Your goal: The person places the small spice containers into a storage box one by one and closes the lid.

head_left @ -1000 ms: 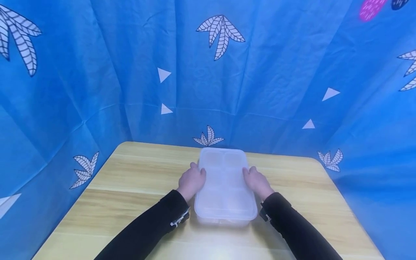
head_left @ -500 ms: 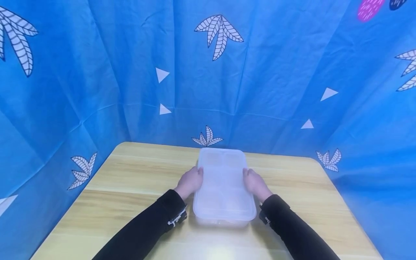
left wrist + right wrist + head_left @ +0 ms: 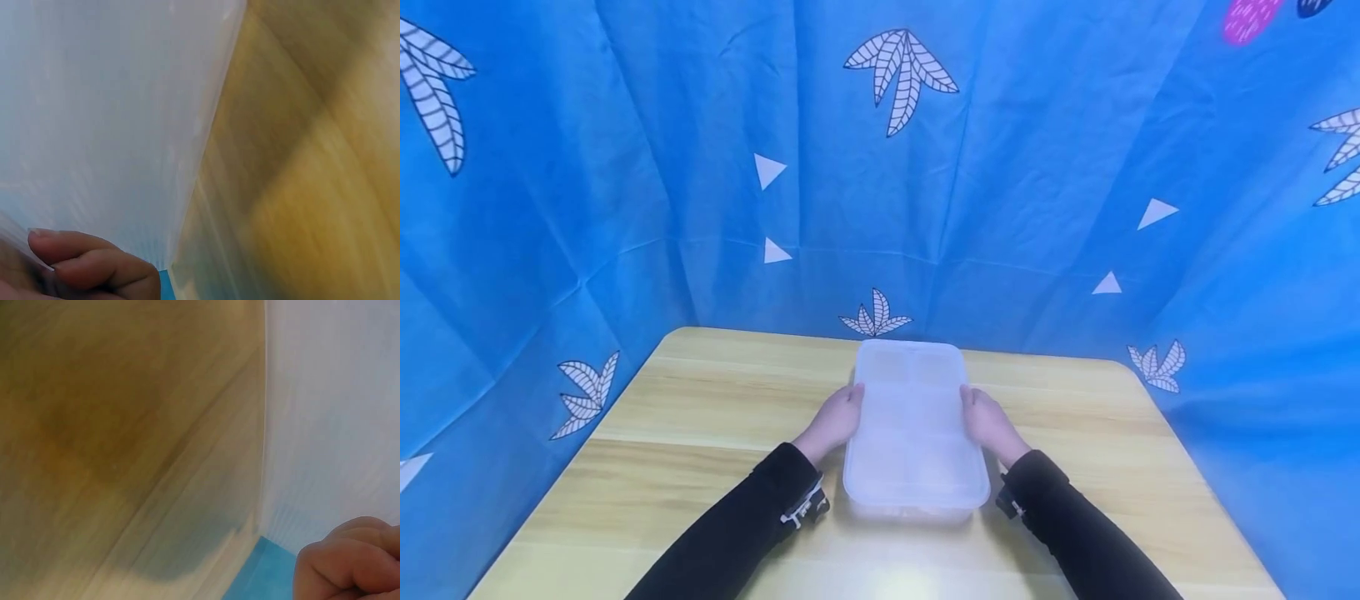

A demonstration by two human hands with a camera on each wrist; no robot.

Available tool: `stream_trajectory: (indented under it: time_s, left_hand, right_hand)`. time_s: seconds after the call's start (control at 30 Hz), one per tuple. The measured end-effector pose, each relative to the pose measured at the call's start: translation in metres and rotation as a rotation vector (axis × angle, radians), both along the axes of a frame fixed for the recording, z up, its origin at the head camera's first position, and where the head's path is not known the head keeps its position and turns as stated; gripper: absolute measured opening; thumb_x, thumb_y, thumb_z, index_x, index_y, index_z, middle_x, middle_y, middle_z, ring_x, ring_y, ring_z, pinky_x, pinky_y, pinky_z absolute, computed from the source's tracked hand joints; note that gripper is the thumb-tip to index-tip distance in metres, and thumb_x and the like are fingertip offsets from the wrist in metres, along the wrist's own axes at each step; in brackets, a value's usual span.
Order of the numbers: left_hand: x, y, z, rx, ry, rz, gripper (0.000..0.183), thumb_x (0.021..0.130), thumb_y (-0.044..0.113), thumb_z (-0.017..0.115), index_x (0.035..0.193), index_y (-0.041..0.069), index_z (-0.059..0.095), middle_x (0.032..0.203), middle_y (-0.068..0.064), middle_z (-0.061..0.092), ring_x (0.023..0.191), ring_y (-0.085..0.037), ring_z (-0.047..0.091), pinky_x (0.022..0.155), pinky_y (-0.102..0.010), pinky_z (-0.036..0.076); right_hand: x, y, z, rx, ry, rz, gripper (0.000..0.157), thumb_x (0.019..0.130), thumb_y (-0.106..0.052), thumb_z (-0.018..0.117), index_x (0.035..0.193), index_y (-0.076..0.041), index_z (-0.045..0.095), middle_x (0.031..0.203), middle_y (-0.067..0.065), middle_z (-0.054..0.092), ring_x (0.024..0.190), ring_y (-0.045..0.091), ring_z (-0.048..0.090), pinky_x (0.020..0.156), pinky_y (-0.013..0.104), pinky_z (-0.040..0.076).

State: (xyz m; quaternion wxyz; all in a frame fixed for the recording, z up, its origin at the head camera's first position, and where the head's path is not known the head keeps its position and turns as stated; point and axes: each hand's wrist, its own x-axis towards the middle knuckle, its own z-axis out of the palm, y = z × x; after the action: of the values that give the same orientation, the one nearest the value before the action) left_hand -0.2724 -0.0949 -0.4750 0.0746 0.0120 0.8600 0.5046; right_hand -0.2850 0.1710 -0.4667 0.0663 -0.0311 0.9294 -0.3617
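Observation:
In the head view a frosted, translucent plastic food storage container (image 3: 916, 437) with a lid lies lengthwise at the middle of the wooden table. Raised panels divide its lid. My left hand (image 3: 837, 418) grips the left long side, its thumb at the lid's edge. Opposite it, my right hand (image 3: 991, 422) holds the right long side in the same way. In the left wrist view, curled fingers (image 3: 103, 259) lie against the container's side wall (image 3: 119, 125). The right wrist view shows bent fingers (image 3: 347, 562) against the other wall (image 3: 331, 412).
The pale wooden table (image 3: 722, 375) has rounded far corners. A blue curtain (image 3: 880, 200) printed with white leaves and triangles hangs behind it and along both sides. Black sleeves (image 3: 737, 525) with a device strapped at each wrist reach in from the front edge.
My left thumb has slid outward from over the lid to its edge, and the left hand has settled along the side. The right hand and container have stayed nearly in place; the view shifts slightly.

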Motion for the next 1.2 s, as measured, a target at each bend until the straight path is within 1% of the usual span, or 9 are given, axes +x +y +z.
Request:
stream_trajectory:
  time_s: [0.1, 0.2, 0.43, 0.53, 0.63, 0.8, 0.9, 1.07, 1.2]
  left_hand:
    - [0.001, 0.000, 0.002, 0.016, -0.016, 0.000, 0.061, 0.110, 0.040, 0.020, 0.150, -0.002, 0.039, 0.141, -0.022, 0.052, 0.136, -0.041, 0.044, 0.113, -0.058, 0.032]
    - [0.001, 0.001, 0.003, 0.028, -0.021, -0.003, 0.061, 0.110, 0.040, 0.021, 0.150, -0.003, 0.037, 0.145, -0.023, 0.049, 0.138, -0.042, 0.041, 0.114, -0.058, 0.030]
    - [-0.001, 0.000, 0.005, 0.025, -0.002, -0.019, 0.059, 0.111, 0.037, 0.021, 0.146, -0.004, 0.043, 0.130, -0.020, 0.058, 0.129, -0.040, 0.051, 0.110, -0.057, 0.036]
    - [-0.001, -0.001, 0.006, 0.027, 0.002, -0.014, 0.059, 0.111, 0.037, 0.021, 0.146, -0.004, 0.043, 0.132, -0.020, 0.057, 0.130, -0.040, 0.050, 0.111, -0.057, 0.035]
    - [0.001, 0.000, 0.005, 0.020, -0.005, -0.004, 0.059, 0.111, 0.038, 0.021, 0.146, -0.004, 0.042, 0.133, -0.021, 0.057, 0.129, -0.041, 0.050, 0.110, -0.057, 0.036]
    - [0.003, 0.003, 0.003, -0.064, -0.017, 0.010, 0.061, 0.110, 0.038, 0.019, 0.149, -0.004, 0.040, 0.144, -0.023, 0.050, 0.135, -0.042, 0.044, 0.112, -0.056, 0.033]
    - [0.001, 0.005, 0.004, -0.130, -0.010, 0.009, 0.061, 0.110, 0.038, 0.018, 0.149, -0.004, 0.040, 0.148, -0.023, 0.047, 0.137, -0.042, 0.041, 0.113, -0.056, 0.032]
    - [-0.002, 0.007, 0.008, -0.260, 0.030, -0.005, 0.061, 0.110, 0.035, 0.017, 0.143, -0.008, 0.045, 0.139, -0.026, 0.053, 0.130, -0.044, 0.049, 0.108, -0.056, 0.039]
    - [-0.001, 0.009, 0.012, -0.360, 0.044, 0.030, 0.060, 0.109, 0.035, 0.021, 0.136, -0.009, 0.052, 0.127, -0.025, 0.061, 0.115, -0.042, 0.059, 0.097, -0.054, 0.048]
  right_hand:
    - [0.000, 0.001, 0.001, -0.012, 0.004, 0.007, 0.065, 0.111, -0.038, 0.016, 0.144, 0.012, 0.039, 0.135, 0.033, 0.053, 0.120, 0.047, 0.056, 0.100, 0.057, 0.046]
    - [0.001, 0.002, 0.001, -0.027, -0.005, 0.003, 0.064, 0.111, -0.038, 0.017, 0.144, 0.012, 0.039, 0.135, 0.031, 0.054, 0.120, 0.045, 0.056, 0.100, 0.056, 0.047]
    - [0.001, 0.001, 0.005, -0.043, -0.004, 0.012, 0.062, 0.111, -0.036, 0.017, 0.145, 0.011, 0.039, 0.134, 0.031, 0.055, 0.119, 0.045, 0.057, 0.100, 0.055, 0.047]
    - [0.000, 0.000, 0.006, -0.046, -0.015, 0.013, 0.063, 0.111, -0.038, 0.018, 0.147, 0.011, 0.037, 0.136, 0.031, 0.053, 0.121, 0.046, 0.056, 0.101, 0.057, 0.046]
    - [0.000, 0.000, 0.006, -0.018, -0.009, 0.022, 0.064, 0.111, -0.039, 0.017, 0.147, 0.011, 0.036, 0.138, 0.032, 0.051, 0.123, 0.047, 0.054, 0.102, 0.058, 0.044]
    - [0.002, 0.000, 0.004, 0.047, -0.011, 0.034, 0.064, 0.111, -0.038, 0.016, 0.145, 0.012, 0.038, 0.138, 0.032, 0.051, 0.124, 0.047, 0.052, 0.102, 0.058, 0.044]
    - [0.003, 0.000, 0.006, 0.071, -0.009, 0.036, 0.064, 0.111, -0.037, 0.016, 0.144, 0.014, 0.038, 0.139, 0.033, 0.049, 0.125, 0.049, 0.051, 0.103, 0.059, 0.043]
    - [0.002, 0.001, 0.011, 0.107, -0.018, 0.033, 0.064, 0.111, -0.036, 0.015, 0.145, 0.013, 0.037, 0.142, 0.033, 0.047, 0.127, 0.049, 0.049, 0.104, 0.059, 0.042]
    - [0.001, 0.002, 0.015, 0.146, -0.020, 0.047, 0.063, 0.111, -0.035, 0.016, 0.142, 0.013, 0.041, 0.139, 0.033, 0.050, 0.126, 0.049, 0.050, 0.103, 0.059, 0.042]
